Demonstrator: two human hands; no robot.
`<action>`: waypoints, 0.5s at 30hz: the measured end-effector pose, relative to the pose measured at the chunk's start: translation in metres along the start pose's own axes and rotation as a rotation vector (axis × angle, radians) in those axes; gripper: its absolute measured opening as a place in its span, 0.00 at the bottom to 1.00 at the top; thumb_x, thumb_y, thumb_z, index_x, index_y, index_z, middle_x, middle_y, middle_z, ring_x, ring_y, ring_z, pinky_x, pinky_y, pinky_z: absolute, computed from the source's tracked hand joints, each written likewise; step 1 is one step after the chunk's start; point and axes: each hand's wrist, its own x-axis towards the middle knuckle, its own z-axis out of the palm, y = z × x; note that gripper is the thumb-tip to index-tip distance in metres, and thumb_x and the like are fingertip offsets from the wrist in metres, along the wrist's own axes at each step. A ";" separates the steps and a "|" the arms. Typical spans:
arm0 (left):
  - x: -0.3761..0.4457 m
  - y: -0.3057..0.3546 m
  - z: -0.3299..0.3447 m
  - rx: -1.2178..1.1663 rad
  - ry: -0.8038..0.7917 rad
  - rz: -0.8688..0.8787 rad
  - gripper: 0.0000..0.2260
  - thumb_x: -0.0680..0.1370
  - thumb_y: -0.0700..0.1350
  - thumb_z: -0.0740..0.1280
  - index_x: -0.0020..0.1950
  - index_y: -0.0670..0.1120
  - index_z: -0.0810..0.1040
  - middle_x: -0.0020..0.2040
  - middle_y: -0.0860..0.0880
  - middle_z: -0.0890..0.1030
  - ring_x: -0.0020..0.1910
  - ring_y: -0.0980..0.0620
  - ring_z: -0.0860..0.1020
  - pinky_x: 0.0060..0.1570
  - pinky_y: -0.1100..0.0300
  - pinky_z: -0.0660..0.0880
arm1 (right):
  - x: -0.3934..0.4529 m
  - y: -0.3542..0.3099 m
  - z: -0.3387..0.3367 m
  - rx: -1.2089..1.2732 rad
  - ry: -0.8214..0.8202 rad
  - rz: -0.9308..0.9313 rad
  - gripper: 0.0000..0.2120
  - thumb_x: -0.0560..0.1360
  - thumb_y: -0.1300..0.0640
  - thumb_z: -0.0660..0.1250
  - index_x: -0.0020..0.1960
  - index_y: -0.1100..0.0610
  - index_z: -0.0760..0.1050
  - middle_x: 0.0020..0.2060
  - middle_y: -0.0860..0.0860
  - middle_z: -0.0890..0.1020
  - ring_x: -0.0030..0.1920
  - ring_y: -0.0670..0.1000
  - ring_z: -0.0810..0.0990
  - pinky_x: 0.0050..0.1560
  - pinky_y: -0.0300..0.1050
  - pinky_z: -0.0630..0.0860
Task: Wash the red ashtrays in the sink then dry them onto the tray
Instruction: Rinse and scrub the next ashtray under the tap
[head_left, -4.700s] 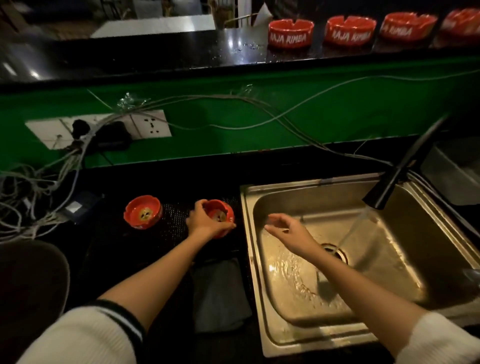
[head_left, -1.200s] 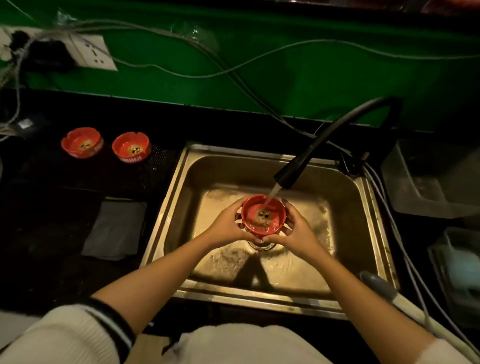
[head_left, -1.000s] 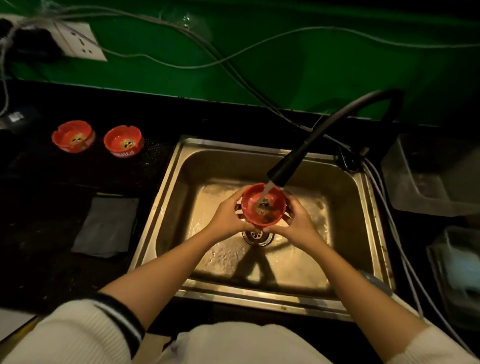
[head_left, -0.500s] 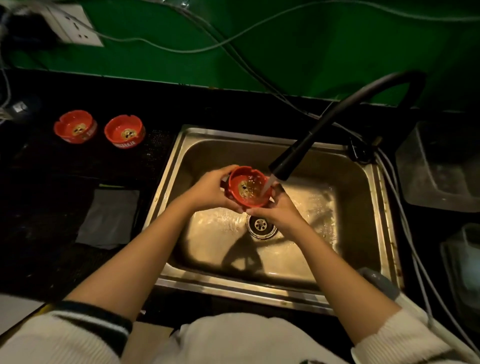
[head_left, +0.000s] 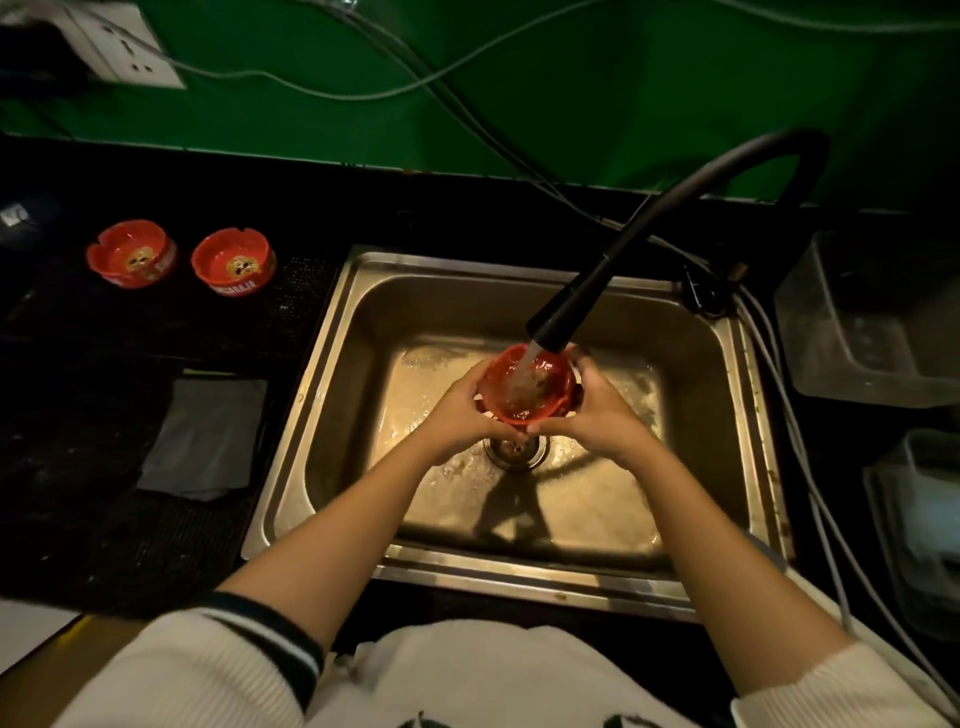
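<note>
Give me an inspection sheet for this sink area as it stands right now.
Surface: black counter around a steel sink; basin wet.
Job's things: one red ashtray held under running water from the black tap; two more ashtrays on the counter, left of the sink. Tray: not identified.
Clutter: grey cloth left of the sink; clear plastic tubs on the right.
Grippers: left hand and right hand both grip the ashtray.
Cables: several loose wires across the green wall, more beside the sink's right edge.
Surroundings: wall socket at top left.

Both forearms extended, left hand (head_left: 457, 410) and right hand (head_left: 597, 410) cupped together
</note>
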 end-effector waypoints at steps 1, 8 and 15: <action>0.001 0.001 0.003 -0.003 0.018 0.028 0.44 0.60 0.36 0.82 0.70 0.57 0.68 0.64 0.53 0.76 0.63 0.52 0.76 0.61 0.52 0.77 | 0.001 0.001 -0.001 -0.012 0.017 -0.022 0.48 0.60 0.62 0.82 0.71 0.48 0.58 0.56 0.39 0.71 0.57 0.41 0.72 0.55 0.30 0.68; 0.002 0.017 -0.008 0.200 0.090 0.168 0.45 0.63 0.39 0.82 0.74 0.54 0.63 0.64 0.60 0.71 0.60 0.60 0.74 0.53 0.68 0.76 | 0.005 0.011 0.017 0.089 0.106 -0.071 0.49 0.60 0.61 0.82 0.65 0.35 0.54 0.65 0.42 0.69 0.65 0.47 0.72 0.65 0.46 0.72; -0.001 0.033 -0.039 0.484 0.017 0.199 0.48 0.62 0.40 0.82 0.77 0.47 0.61 0.70 0.49 0.71 0.63 0.54 0.73 0.57 0.71 0.73 | 0.014 0.016 0.035 0.240 0.009 0.037 0.51 0.58 0.58 0.83 0.70 0.44 0.54 0.66 0.49 0.70 0.64 0.49 0.73 0.63 0.46 0.73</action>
